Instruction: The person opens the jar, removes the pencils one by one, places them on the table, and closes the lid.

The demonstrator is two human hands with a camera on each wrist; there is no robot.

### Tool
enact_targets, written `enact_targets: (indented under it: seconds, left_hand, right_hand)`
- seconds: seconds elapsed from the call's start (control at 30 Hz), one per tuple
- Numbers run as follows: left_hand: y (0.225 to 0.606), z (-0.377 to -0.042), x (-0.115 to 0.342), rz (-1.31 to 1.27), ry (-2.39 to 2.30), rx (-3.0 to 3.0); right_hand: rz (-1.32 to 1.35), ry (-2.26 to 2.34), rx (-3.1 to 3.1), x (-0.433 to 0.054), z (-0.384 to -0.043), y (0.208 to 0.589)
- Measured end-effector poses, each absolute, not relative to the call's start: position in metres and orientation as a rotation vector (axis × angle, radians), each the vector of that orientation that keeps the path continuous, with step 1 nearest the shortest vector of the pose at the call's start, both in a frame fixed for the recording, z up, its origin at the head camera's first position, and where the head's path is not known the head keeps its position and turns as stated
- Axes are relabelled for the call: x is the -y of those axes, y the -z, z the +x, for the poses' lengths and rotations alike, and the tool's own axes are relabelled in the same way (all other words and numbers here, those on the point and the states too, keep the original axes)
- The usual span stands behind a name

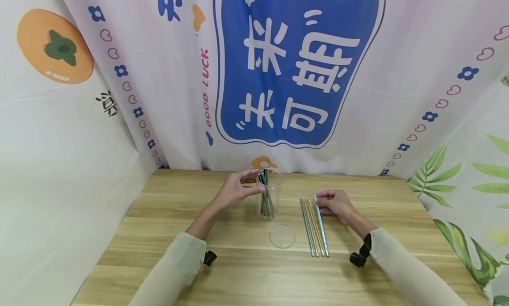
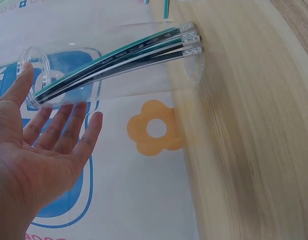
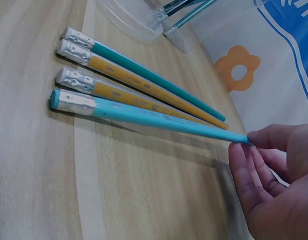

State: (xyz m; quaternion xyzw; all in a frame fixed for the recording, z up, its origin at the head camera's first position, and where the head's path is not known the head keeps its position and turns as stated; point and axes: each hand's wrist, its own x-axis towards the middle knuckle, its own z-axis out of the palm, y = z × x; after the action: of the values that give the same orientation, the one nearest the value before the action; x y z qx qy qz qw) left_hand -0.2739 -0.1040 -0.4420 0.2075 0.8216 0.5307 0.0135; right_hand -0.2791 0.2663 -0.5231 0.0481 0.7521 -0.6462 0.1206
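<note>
My left hand point(image 1: 234, 191) holds a clear plastic jar point(image 1: 274, 189) near its rim, thumb on one side and fingers on the other. The jar stands upright on the table with several dark and green pencils point(image 2: 118, 57) leaning inside, eraser ends down. Between thumb and fingertips, my right hand point(image 1: 336, 204) pinches the unerasered end of a light blue pencil point(image 3: 159, 121). That pencil's eraser end points toward my side of the table. Next to it, in a row, lie two yellow pencils point(image 3: 128, 95) and a green pencil point(image 3: 143, 70), erasers the same way.
A round clear lid point(image 1: 282, 236) lies on the wooden table point(image 1: 238, 270) in front of the jar, left of the pencil row. Behind the table's back edge hangs a printed cloth point(image 1: 191, 151).
</note>
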Motion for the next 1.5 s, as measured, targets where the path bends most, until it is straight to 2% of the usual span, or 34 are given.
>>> enact_targets:
  seconds: [1.5]
  left_hand:
    - [0.442, -0.272, 0.107, 0.650, -1.645, -2.553]
  right_hand:
    - [0.095, 1.581, -2.669, -0.246, -0.276, 0.533]
